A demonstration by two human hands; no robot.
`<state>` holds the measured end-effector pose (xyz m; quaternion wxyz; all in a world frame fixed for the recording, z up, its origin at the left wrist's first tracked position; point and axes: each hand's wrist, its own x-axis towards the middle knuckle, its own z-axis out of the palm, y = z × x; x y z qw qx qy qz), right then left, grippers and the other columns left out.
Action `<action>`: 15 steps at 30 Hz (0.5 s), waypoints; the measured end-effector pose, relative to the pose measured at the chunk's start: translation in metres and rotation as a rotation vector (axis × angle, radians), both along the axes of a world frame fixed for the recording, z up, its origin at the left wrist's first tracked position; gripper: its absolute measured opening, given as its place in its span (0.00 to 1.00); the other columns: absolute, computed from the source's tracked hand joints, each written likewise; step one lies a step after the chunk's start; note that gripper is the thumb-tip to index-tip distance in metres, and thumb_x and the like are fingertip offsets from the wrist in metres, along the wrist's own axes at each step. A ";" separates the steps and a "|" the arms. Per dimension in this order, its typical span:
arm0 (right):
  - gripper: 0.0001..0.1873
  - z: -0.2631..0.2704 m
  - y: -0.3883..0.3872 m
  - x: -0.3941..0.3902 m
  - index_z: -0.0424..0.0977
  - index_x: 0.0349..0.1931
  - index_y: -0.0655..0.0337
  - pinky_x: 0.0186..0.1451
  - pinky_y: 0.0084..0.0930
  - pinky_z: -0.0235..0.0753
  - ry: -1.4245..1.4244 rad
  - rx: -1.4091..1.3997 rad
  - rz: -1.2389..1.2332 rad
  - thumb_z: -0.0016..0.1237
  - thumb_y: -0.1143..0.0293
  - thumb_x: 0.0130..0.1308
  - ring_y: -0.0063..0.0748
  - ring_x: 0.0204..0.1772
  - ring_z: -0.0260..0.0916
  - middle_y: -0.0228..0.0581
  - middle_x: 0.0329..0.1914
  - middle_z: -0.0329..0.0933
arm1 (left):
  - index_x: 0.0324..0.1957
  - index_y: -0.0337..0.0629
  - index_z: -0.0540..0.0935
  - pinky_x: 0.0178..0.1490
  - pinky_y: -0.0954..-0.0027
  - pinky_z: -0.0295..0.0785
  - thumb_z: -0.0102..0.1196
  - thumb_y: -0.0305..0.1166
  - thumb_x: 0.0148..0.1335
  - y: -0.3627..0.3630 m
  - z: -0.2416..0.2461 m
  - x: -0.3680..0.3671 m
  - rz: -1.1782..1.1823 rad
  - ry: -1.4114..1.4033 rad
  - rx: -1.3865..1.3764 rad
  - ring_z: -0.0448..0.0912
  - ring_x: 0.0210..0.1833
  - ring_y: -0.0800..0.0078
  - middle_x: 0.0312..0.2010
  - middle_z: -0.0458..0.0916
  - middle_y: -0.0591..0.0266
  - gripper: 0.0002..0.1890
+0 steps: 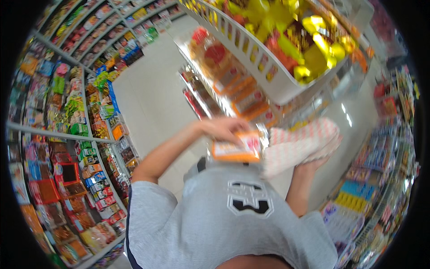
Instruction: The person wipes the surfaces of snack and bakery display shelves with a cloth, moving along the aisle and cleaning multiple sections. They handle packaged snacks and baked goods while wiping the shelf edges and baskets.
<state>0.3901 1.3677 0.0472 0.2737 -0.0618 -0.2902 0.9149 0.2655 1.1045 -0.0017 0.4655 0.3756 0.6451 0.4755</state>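
My left hand [223, 129] holds a clear plastic snack packet with an orange and white label [238, 148] in front of my waist. To the right, my right hand [315, 161] is under a pink-and-white striped cloth [302, 141], which lies over it and hides most of the fingers. The packet's edge is close beside the cloth; whether they touch is not clear. Beyond my hands, similar orange-labelled packets [248, 97] stand in a row on a display. Above them is a white slotted plastic basket [282, 87] of shiny yellow and red wrapped items [285, 37].
Tall shelves [60, 134] of packaged snacks curve along the left side and far corner. More shelving with packets [376, 168] runs down the right. Pale tiled floor [144, 87] shows between the left shelves and the central display. The basket's near corner juts out above the packets.
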 end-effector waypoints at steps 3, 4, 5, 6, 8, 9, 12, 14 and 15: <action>0.27 -0.011 0.022 0.023 0.67 0.54 0.52 0.62 0.39 0.66 -0.394 -0.001 -0.248 0.27 0.42 0.72 0.37 0.58 0.66 0.37 0.56 0.69 | 0.51 0.40 0.72 0.37 0.73 0.74 0.64 0.32 0.56 -0.063 -0.018 -0.040 0.396 -0.167 0.057 0.77 0.38 0.80 0.40 0.79 0.63 0.22; 0.27 -0.018 0.024 0.036 0.66 0.55 0.52 0.63 0.39 0.65 -0.350 -0.005 -0.176 0.27 0.42 0.72 0.37 0.59 0.65 0.36 0.57 0.69 | 0.51 0.40 0.72 0.43 0.72 0.73 0.63 0.31 0.57 -0.078 -0.021 -0.053 0.495 -0.170 0.091 0.76 0.41 0.79 0.42 0.79 0.63 0.21; 0.27 -0.027 0.026 0.045 0.66 0.55 0.52 0.63 0.39 0.64 -0.300 -0.006 -0.101 0.27 0.42 0.72 0.37 0.60 0.64 0.36 0.57 0.69 | 0.51 0.41 0.72 0.50 0.72 0.72 0.61 0.31 0.58 -0.086 -0.023 -0.068 0.608 -0.172 0.099 0.76 0.45 0.78 0.43 0.78 0.62 0.20; 0.27 -0.035 0.023 0.057 0.66 0.55 0.53 0.65 0.39 0.61 -0.491 -0.091 -0.232 0.28 0.43 0.72 0.36 0.64 0.61 0.36 0.60 0.67 | 0.52 0.40 0.72 0.53 0.71 0.70 0.61 0.30 0.58 -0.087 -0.025 -0.083 0.627 -0.138 0.163 0.75 0.47 0.77 0.43 0.78 0.62 0.20; 0.26 -0.051 0.013 0.070 0.64 0.57 0.53 0.69 0.37 0.56 -0.010 0.030 0.121 0.27 0.45 0.72 0.35 0.65 0.59 0.35 0.61 0.64 | 0.52 0.40 0.71 0.60 0.70 0.66 0.59 0.29 0.60 -0.077 -0.028 -0.111 0.672 -0.063 0.290 0.74 0.51 0.75 0.45 0.78 0.63 0.19; 0.26 -0.057 0.005 0.075 0.64 0.58 0.53 0.71 0.36 0.54 0.260 0.082 0.307 0.26 0.46 0.72 0.35 0.66 0.57 0.35 0.62 0.62 | 0.55 0.37 0.70 0.61 0.69 0.66 0.59 0.29 0.60 -0.065 -0.032 -0.124 0.653 -0.067 0.228 0.73 0.56 0.72 0.50 0.77 0.57 0.22; 0.27 -0.061 -0.029 0.087 0.63 0.61 0.54 0.70 0.39 0.57 0.059 -0.074 -0.050 0.24 0.46 0.74 0.37 0.70 0.55 0.36 0.67 0.61 | 0.61 0.34 0.65 0.62 0.67 0.64 0.59 0.31 0.61 -0.007 -0.061 -0.145 0.535 0.025 0.165 0.70 0.60 0.66 0.57 0.71 0.51 0.28; 0.27 -0.055 -0.050 0.088 0.62 0.62 0.54 0.71 0.39 0.56 -0.153 -0.148 -0.257 0.24 0.46 0.75 0.38 0.70 0.55 0.36 0.67 0.61 | 0.63 0.33 0.62 0.63 0.66 0.62 0.58 0.30 0.62 0.025 -0.087 -0.147 0.544 0.004 0.206 0.69 0.60 0.64 0.58 0.70 0.50 0.30; 0.27 -0.050 -0.059 0.088 0.62 0.62 0.54 0.71 0.39 0.55 -0.209 -0.134 -0.303 0.23 0.47 0.75 0.38 0.70 0.56 0.36 0.66 0.61 | 0.64 0.35 0.63 0.64 0.66 0.62 0.57 0.28 0.61 0.033 -0.097 -0.152 0.532 0.002 0.198 0.68 0.61 0.65 0.59 0.69 0.52 0.30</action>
